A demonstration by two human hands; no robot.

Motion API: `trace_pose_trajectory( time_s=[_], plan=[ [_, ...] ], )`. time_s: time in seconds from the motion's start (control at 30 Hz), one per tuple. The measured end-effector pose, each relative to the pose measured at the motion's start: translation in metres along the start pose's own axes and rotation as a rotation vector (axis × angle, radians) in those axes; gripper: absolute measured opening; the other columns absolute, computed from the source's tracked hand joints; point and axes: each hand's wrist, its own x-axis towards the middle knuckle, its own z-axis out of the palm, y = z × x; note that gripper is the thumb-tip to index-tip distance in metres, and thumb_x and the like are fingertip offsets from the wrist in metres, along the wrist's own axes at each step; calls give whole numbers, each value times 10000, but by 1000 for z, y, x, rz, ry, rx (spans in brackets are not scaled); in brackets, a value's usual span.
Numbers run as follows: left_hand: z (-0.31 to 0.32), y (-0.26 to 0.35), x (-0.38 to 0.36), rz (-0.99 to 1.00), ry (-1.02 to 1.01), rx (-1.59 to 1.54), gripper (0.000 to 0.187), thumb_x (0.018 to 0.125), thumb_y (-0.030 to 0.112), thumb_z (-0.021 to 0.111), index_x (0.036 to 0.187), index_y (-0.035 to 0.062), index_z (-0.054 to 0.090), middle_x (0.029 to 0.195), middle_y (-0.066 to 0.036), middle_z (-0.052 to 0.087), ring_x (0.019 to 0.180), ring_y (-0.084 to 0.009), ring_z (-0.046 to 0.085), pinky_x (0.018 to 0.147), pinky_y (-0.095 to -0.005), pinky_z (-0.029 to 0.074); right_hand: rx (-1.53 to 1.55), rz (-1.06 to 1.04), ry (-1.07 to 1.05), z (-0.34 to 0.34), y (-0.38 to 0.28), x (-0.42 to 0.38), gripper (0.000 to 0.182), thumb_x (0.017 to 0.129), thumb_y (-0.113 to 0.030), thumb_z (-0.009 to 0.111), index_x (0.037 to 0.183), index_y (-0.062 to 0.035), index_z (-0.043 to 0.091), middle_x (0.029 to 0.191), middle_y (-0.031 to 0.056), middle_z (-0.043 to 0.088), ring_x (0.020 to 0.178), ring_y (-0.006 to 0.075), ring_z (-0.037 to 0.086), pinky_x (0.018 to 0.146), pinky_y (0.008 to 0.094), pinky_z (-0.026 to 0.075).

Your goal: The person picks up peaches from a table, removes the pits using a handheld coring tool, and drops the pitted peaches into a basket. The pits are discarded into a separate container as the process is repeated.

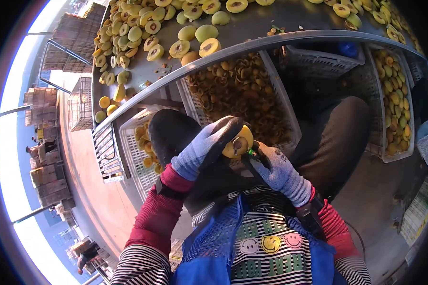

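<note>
Above my lap, my gloved left hand (222,134) is closed around a yellow peach half (238,142), its cut face with the brown stone hollow turned towards me. Close on the right, my gloved right hand (274,167) is closed around a small tool with a green handle (253,153). The tool's tip lies at the lower edge of the fruit; I cannot make out its full shape. Dark stains mark the fingers of both gloves. Just beyond my hands, a white crate (281,99) holds brown peelings or stone scraps.
A metal table (252,28) with a raised rim carries many halved peaches (179,49). To the right stands a crate of whole yellow-green fruit (393,97). Another white crate (133,142) with yellow pieces sits at my left knee. Stacked crates (45,166) and people appear far left.
</note>
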Motion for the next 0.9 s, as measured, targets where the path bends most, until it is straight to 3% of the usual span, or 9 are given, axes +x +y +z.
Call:
trace_pose_trajectory(
  time_s=[0.13,0.2,0.27,0.47,0.53,0.63,0.73,0.87,0.9],
  plan=[
    [18,27,17,-578,190,-540,342,971,302,494,1120,1,557,971,-100,598,902,-135,553,796,-277,454,336,123,69,17,2,-5,375,905,-157,559,1218,40,493,973,154,622,865,284,612,801,353,480],
    [46,28,21,-344,469,-445,313,972,260,488,1120,-9,547,965,-98,598,895,-141,559,805,-277,455,480,195,167,27,7,-9,371,907,-146,556,1225,33,489,998,151,618,875,276,615,804,345,484],
    [72,24,20,-98,730,-293,363,974,203,443,1255,-28,447,1202,-152,520,1058,-210,526,924,-320,421,-177,-261,450,37,25,-8,343,929,-169,556,1197,36,490,992,181,621,878,239,620,790,319,478],
    [53,21,16,-76,420,-361,462,974,259,434,1334,-24,379,1293,-168,463,1192,-224,449,1013,-354,361,432,79,369,13,21,-11,338,934,-121,547,1216,53,479,980,152,622,911,209,613,800,317,476],
    [25,35,17,-468,285,-699,377,973,249,456,1283,35,451,1096,-97,568,958,-187,569,816,-293,480,139,12,301,-9,11,-1,361,913,-157,576,1187,63,495,872,164,632,822,254,639,740,346,489],
    [4,20,20,-539,13,-498,296,959,185,478,1163,-21,535,1125,-110,564,1055,-185,539,915,-305,428,4,31,12,-8,11,3,364,858,-218,601,1088,52,525,810,229,602,762,380,610,645,401,474],
    [4,19,24,-447,-105,-348,293,934,194,547,1116,-33,577,1058,-72,610,986,-126,557,872,-270,446,-78,-60,158,5,28,-1,303,860,-194,590,1046,37,529,782,208,601,759,374,612,640,410,468],
    [24,21,25,-586,88,-524,277,931,196,558,1085,-32,595,1019,-41,627,936,-81,558,828,-237,453,89,-139,231,14,22,-1,249,875,-164,573,1030,27,534,814,203,606,753,361,608,639,401,465],
    [29,23,26,-563,148,-453,273,925,184,561,1087,-33,592,991,-39,633,910,-76,562,811,-231,455,252,81,133,11,14,-8,242,890,-136,553,1071,24,533,849,189,611,755,336,601,657,375,471]
  ],
)
